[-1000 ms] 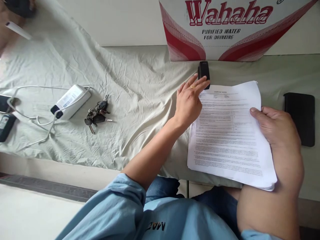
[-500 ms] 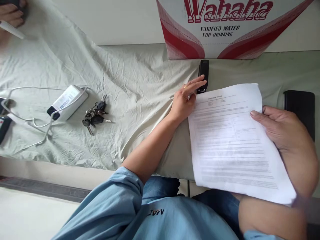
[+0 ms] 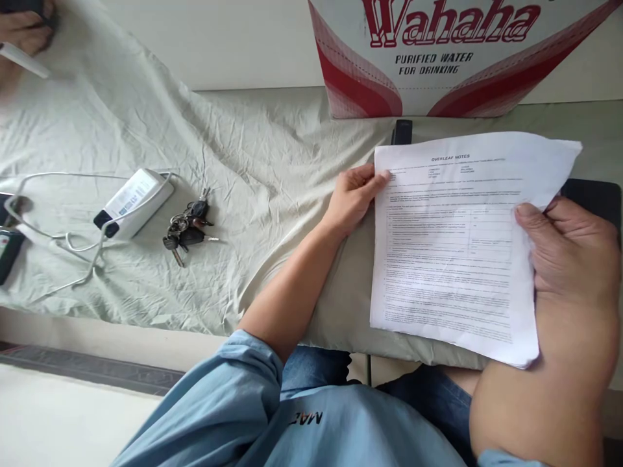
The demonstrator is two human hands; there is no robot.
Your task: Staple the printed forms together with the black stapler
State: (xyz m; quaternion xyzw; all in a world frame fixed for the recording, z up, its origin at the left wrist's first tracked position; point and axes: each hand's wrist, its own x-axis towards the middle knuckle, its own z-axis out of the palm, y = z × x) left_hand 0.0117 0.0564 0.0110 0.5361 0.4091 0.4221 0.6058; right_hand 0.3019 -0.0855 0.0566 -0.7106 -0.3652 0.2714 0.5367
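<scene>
A stack of printed white papers is lifted off the cloth-covered table, held at both sides. My left hand pinches the stack's upper left corner. My right hand grips its right edge, thumb on top. A small black stapler lies just beyond the papers' top edge, mostly hidden behind them, in front of the Wahaha box.
A bunch of keys and a white power bank with a white cable lie to the left. A black wallet-like item peeks out behind my right hand. Another person's hand is at the far left corner.
My left hand left the stapler and took the papers' upper left corner. The stack rose and shifted away from me, now covering most of the stapler.
</scene>
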